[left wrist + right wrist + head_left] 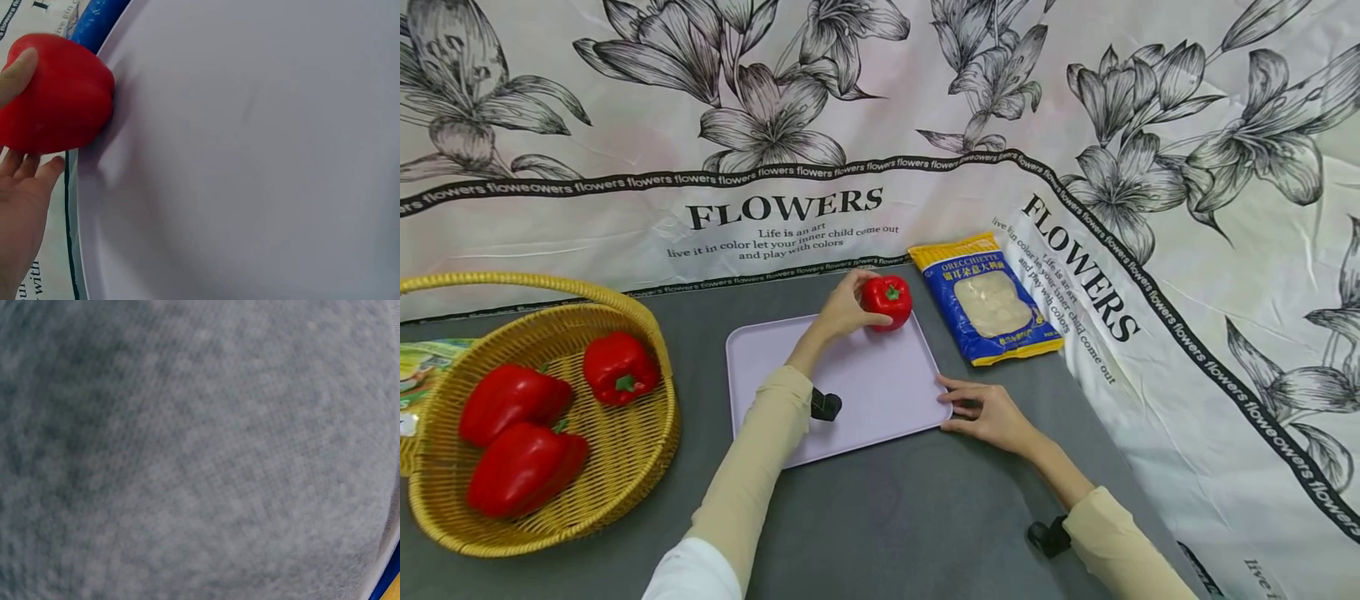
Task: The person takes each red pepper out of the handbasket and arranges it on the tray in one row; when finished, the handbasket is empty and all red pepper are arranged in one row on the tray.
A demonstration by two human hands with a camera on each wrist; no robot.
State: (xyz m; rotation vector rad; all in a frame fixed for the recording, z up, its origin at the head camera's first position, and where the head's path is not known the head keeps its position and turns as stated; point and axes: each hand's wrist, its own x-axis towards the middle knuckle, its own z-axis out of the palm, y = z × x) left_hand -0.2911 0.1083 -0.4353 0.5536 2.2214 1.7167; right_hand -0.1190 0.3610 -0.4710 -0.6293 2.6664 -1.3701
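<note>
Red in the head view, the pepper point(888, 303) lies right of my left hand point(844, 308), grasped by thumb and fingers at the tray's point(880, 396) far corner; no long axis stands out. My right hand point(994, 414), farther off, touches the near corner; gripping or not, I cannot tell. Left wrist view: thumb and fingertips flank the pepper. Right wrist view: mostly table point(219, 456), no fingers.

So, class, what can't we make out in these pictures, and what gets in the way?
Head view: the packet, cut off by the left edge, partly behind the basket.
Left wrist view: part of the pepper, behind the left hand and cut off by the edge.
Right wrist view: a blue-and-yellow sliver, cut off at the lower right; the tabletop, blurred.
</note>
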